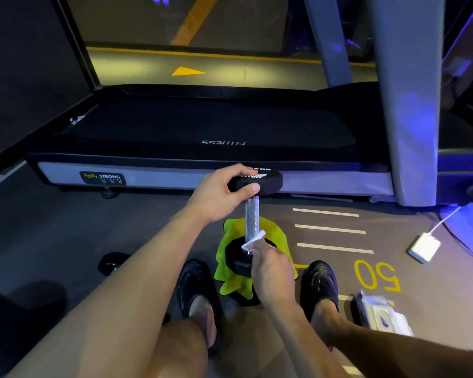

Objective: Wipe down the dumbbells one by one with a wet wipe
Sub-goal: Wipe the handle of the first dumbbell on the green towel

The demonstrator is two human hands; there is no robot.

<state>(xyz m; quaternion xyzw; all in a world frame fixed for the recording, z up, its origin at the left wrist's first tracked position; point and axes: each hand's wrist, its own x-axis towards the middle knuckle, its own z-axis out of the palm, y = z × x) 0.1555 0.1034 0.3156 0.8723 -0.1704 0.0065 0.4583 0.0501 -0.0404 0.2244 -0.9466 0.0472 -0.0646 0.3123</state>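
Bare arms, black perforated clogs point(195, 290)

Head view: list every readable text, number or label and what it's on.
"BODY STRONG": sticker on the treadmill side rail; the small line under it is unreadable.
"FITNESS", upside down: treadmill belt.
"50": yellow paint on the floor.
White print on the dumbbell top head: mostly hidden by the left hand, unreadable.
Wipes pack: label unreadable.

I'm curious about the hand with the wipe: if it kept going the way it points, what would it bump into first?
Probably the dumbbell's steel handle: the right hand pinches the wet wipe right against it. Beyond that comes the top weight, held by the left hand.
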